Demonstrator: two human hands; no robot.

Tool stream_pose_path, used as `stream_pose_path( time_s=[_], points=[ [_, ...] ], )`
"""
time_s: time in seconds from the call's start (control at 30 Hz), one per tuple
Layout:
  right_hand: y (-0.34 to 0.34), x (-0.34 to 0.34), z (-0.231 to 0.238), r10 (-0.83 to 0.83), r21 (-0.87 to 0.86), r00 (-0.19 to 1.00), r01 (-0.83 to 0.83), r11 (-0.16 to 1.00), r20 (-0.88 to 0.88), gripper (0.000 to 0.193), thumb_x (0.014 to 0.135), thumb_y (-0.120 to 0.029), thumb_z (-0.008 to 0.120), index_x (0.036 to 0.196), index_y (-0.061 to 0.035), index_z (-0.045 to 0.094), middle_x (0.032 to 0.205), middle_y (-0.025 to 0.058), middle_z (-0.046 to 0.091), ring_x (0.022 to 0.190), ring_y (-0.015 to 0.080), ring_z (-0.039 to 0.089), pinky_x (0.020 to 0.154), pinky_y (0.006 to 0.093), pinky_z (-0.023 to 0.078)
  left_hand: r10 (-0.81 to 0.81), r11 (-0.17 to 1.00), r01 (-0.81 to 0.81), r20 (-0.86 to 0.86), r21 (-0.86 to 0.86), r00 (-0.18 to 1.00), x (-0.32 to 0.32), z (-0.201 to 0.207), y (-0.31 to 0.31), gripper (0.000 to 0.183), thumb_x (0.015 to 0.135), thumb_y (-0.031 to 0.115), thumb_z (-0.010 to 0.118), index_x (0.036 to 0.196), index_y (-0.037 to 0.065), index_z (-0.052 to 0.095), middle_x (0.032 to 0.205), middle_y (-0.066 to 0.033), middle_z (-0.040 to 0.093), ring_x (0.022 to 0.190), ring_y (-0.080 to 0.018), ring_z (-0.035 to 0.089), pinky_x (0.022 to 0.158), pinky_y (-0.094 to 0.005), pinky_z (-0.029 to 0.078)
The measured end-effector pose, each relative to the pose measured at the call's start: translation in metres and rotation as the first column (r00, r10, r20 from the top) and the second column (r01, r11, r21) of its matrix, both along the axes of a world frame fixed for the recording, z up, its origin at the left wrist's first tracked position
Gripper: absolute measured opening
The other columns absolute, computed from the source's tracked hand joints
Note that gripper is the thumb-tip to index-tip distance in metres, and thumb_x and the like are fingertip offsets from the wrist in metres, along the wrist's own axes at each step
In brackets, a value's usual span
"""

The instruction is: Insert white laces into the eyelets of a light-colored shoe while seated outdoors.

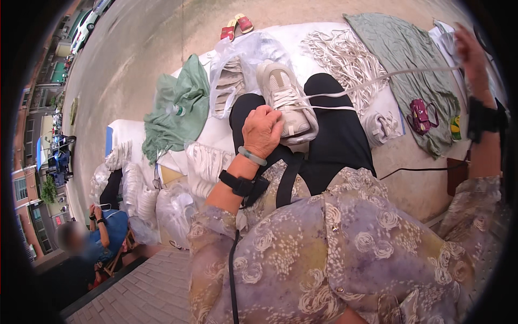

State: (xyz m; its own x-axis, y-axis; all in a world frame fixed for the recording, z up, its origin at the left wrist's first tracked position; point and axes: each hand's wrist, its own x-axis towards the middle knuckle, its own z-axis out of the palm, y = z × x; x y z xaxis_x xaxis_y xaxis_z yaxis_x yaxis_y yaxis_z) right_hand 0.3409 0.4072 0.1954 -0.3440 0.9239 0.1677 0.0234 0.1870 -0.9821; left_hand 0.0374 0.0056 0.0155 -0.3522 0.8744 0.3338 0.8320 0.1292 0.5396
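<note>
A beige-white sneaker (287, 100) rests between my thighs, partly laced. My left hand (261, 131) is closed on its near left side, the curled fingers against the shoe by the lacing. Out at the far right, my right hand (472, 56) is raised with its fingers pinched on a flat pale shoelace (388, 76), which runs taut from the eyelets across my right thigh. A second, shorter length of lace lies over the same thigh, below the first. The fingertips of my right hand are small and partly blurred.
A heap of loose laces (345, 59) lies on white sheeting ahead. Plastic bags of shoes (229, 86) and a green cloth (183, 108) sit to the left. A small purple bag (423, 116) rests on a grey-green cloth (399, 43). Another person (105, 232) sits at lower left.
</note>
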Motion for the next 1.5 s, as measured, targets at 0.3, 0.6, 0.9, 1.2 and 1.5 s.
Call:
stream_pose_path(
  time_s=[0.3,0.6,0.9,1.2,1.5],
  points=[
    [-0.2,-0.134,-0.146,0.681,-0.266,0.691,-0.628,0.732,0.243,0.009,0.083,-0.012,0.06,0.084,-0.0036,0.062,0.069,-0.0011,0.058,0.057,0.0042,0.053,0.052,0.018,0.044,-0.019,0.998,0.008,-0.175,-0.063,0.984,0.003,0.003,0.001,0.019,0.071,0.015,0.063,0.089,0.013,0.062,0.097,-0.006,0.055,0.08,-0.0262,0.052,0.067,-0.0375,0.041],
    [-0.255,-0.173,-0.186,0.308,0.416,0.731,-0.625,0.661,0.609,0.004,0.074,-0.014,0.058,0.073,-0.0101,0.059,0.072,0.0065,0.055,0.071,0.0262,0.057,0.061,0.0381,0.04,-0.022,0.998,0.008,-0.228,-0.059,0.974,0.008,-0.002,0.005,0.017,0.071,0.011,0.062,0.088,0.01,0.063,0.102,-0.0079,0.057,0.08,-0.0275,0.054,0.069,-0.0365,0.042],
    [-0.257,-0.178,-0.193,0.143,0.526,0.706,-0.632,0.57,0.693,0.004,0.071,-0.013,0.057,0.069,-0.0108,0.055,0.07,0.006,0.054,0.067,0.0239,0.057,0.06,0.0377,0.035,0.056,0.998,-0.056,-0.147,0.001,0.987,0.006,-0.009,0.019,0.006,0.07,0.009,0.062,0.075,0.007,0.064,0.098,-0.0098,0.059,0.079,-0.0294,0.055,0.068,-0.037,0.044],
    [-0.255,-0.194,-0.202,0.095,0.531,0.693,-0.626,0.572,0.715,0.005,0.073,-0.015,0.055,0.071,-0.0107,0.055,0.071,0.0067,0.056,0.067,0.0247,0.057,0.061,0.0378,0.037,0.056,0.998,-0.053,-0.089,0.029,0.994,0.002,-0.016,0.025,0.006,0.07,0.007,0.062,0.075,0.005,0.063,0.096,-0.0106,0.058,0.081,-0.0299,0.055,0.07,-0.0365,0.045],
    [-0.245,-0.19,-0.204,0.332,0.374,0.67,-0.682,0.629,0.664,0.007,0.077,-0.017,0.052,0.074,-0.0115,0.056,0.074,0.0067,0.057,0.073,0.0267,0.057,0.062,0.0408,0.039,0.053,0.997,-0.056,0.051,0.054,0.997,0.0,-0.02,0.02,0.007,0.069,0.007,0.063,0.075,0.004,0.062,0.097,-0.0112,0.058,0.085,-0.0294,0.056,0.074,-0.0352,0.045]
  ],
)
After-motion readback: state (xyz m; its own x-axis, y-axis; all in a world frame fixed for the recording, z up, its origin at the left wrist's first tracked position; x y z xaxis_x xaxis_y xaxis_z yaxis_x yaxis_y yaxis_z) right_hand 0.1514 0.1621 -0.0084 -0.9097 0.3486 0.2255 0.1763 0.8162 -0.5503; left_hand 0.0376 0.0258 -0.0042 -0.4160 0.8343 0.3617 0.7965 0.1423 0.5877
